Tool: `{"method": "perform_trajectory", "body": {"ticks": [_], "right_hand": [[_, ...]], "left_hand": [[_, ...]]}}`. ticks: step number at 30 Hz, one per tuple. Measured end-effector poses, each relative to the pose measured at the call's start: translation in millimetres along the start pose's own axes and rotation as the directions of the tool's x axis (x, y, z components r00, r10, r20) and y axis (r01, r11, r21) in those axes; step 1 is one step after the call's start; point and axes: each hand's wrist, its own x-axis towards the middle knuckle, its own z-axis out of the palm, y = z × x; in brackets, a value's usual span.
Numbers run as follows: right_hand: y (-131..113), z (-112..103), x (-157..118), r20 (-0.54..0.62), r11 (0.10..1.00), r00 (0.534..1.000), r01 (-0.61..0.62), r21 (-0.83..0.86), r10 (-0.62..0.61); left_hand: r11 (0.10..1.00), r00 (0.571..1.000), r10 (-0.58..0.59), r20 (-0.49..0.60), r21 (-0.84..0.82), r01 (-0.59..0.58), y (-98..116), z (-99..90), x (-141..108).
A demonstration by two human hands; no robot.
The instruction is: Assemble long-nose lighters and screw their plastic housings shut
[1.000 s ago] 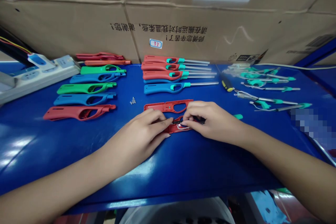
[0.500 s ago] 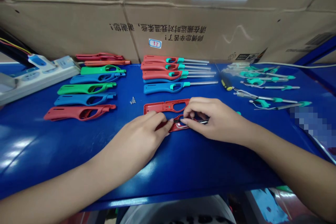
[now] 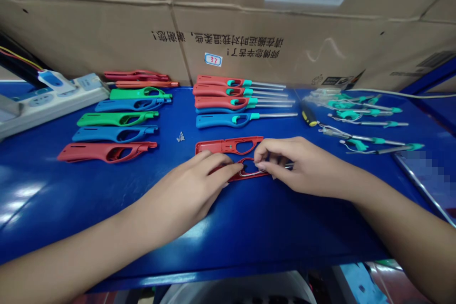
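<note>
A red lighter shell half [image 3: 249, 174] lies on the blue table, partly covered by both hands. My left hand [image 3: 203, 178] rests over its left part, with the fingertips pressed on the shell beside a small dark part. My right hand [image 3: 294, 164] pinches at the shell's right end, around a thin white wire and a metal tube [image 3: 289, 166]; the exact grip is hidden. Just behind lies another red shell half [image 3: 213, 146], its inner side up. Several small screws [image 3: 181, 137] sit to the left of it.
Coloured shells [image 3: 117, 134] lie in a column at the left, near a white power strip [image 3: 64, 104]. Lighters with metal tubes [image 3: 224, 120] stand behind the hands. A screwdriver [image 3: 308, 115] and wired tube parts [image 3: 374, 140] are at the right; a cardboard box [image 3: 228, 23] backs the table.
My left fingers have moved slightly right over the shell, and the dark part is more covered. My right hand has shifted slightly right, leaving more white wire visible. The view has moved slightly.
</note>
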Motion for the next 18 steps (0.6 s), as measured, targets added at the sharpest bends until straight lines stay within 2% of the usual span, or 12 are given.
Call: {"method": "perform_trajectory", "body": {"ticks": [3,9,18], "right_hand": [[1.3,1.0,-0.2,0.008,1.0,1.0,0.021,0.01,-0.021],[6.7,6.4,2.0,-0.026,0.985,0.993,0.113,-0.129,-0.117],[3.9,2.7,-0.4,0.041,0.968,0.987,0.163,-0.19,-0.158]], "left_hand": [[1.0,1.0,0.013,0.028,-0.015,-0.013,-0.4,0.3,-0.5],[1.0,0.999,0.015,0.041,-0.008,-0.014,-2.1,2.5,-1.0],[0.999,0.999,0.043,0.029,0.031,-0.044,-2.5,3.0,0.4]]}}
